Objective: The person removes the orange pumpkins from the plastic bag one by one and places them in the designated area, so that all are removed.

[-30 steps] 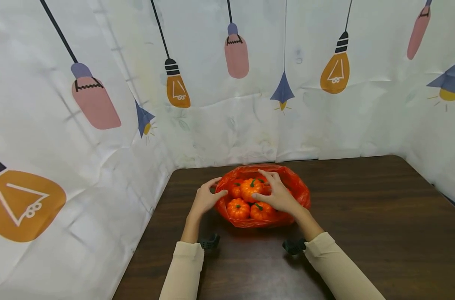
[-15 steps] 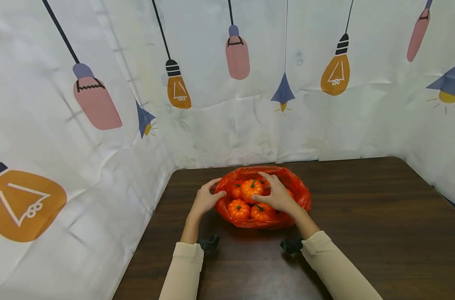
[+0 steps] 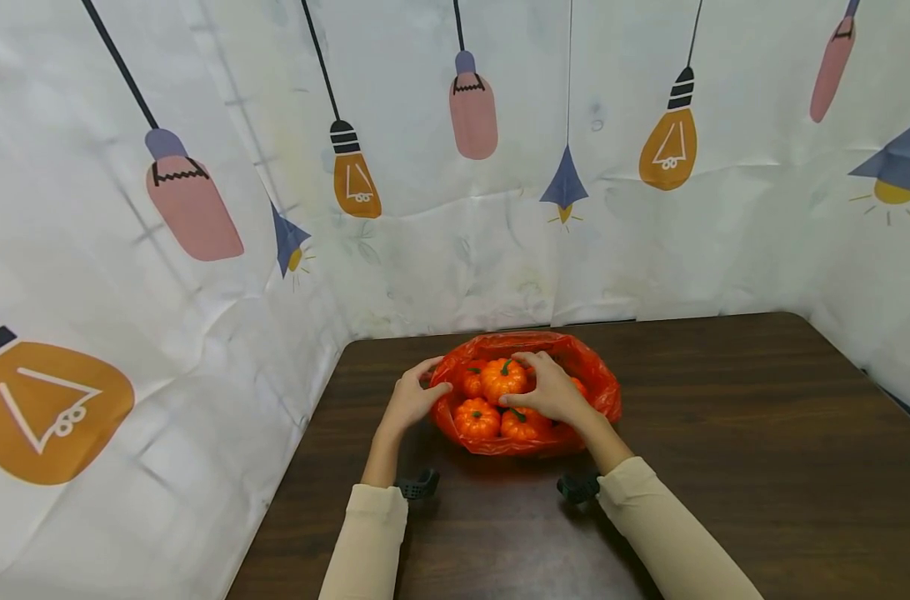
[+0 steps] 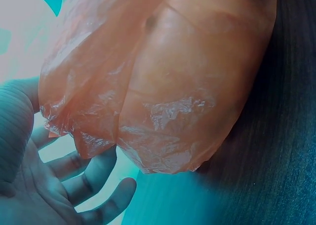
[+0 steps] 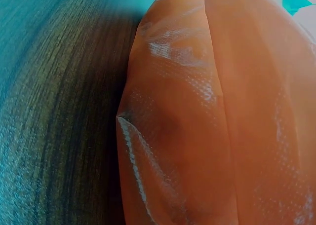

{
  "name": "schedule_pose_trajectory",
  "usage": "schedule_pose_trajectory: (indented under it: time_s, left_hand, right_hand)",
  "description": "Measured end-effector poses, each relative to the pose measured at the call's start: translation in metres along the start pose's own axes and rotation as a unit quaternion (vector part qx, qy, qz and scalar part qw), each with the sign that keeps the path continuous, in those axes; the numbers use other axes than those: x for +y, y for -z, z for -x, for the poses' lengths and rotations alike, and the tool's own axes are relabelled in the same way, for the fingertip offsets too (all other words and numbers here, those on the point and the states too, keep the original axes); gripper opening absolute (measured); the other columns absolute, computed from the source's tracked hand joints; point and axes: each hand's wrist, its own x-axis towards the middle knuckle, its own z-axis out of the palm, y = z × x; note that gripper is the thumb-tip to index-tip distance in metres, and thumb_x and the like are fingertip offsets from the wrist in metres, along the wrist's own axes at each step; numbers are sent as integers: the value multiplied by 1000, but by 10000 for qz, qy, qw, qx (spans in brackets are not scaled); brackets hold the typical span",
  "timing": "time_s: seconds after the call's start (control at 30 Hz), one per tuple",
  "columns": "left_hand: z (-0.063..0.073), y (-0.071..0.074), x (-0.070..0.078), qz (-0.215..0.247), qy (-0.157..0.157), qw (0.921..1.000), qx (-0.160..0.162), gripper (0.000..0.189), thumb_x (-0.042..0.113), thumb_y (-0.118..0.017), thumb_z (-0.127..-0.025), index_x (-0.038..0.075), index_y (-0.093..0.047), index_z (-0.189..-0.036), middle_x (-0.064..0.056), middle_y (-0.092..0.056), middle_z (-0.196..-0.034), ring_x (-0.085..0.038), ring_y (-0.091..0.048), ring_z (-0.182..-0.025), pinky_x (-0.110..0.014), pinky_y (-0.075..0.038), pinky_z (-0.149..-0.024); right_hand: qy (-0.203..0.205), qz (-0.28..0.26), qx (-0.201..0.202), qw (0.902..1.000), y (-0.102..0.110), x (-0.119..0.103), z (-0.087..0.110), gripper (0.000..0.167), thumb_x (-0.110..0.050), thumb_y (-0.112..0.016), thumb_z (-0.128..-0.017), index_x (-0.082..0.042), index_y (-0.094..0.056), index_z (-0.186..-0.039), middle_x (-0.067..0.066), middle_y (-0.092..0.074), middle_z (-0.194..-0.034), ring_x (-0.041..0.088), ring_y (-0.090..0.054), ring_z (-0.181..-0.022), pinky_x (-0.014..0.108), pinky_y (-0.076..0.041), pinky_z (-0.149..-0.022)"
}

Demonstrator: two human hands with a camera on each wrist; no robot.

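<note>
The right grip [image 3: 554, 393] has drawn in slightly since half a second ago, thumb and fingers now curled about the upper pumpkin [image 3: 502, 382], inside the bag [image 3: 603, 383]. Left of it, the left grip [image 3: 412, 400] holds the bag's edge as before, beside the pumpkin.

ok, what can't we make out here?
Head: how many small orange ribbed pumpkins the red plastic bag holds; the right hand covers some.
Left wrist: part of the left hand; behind the bag.
Right wrist: pumpkins; behind bag's wall.
Head: both beige cloth sleeves; cut by bottom edge.
</note>
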Motion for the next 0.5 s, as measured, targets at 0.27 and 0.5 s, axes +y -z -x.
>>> schedule_pose_trajectory:
  time_s: [0.27, 0.5]
  left_hand:
    - [-2, 2, -3, -51, -9, 10000, -66, 44, 24, -70, -96, 14, -63, -139, -17, -68, -128, -35, -65, -118, -50, -57, -94]
    - [-2, 3, -5, 207, 154, 9992, -301, 39, 23, -68, -98, 8, -65, -133, -16, -69, -128, -30, -67, -113, -46, -57, -95]
  right_hand:
    - [13, -21, 3, 10000, 1, 1, 0, 83, -50, -85, -80, -17, -52, -147, 12, -52, -138, 34, -55, -125, 57, -46, -107]
    - [280, -194, 194, 9992, 2, 3, 3, 81, -46, -85, -81, -16, -51, -148, 12, -51, -137, 34, -56, -126, 56, -47, -106]
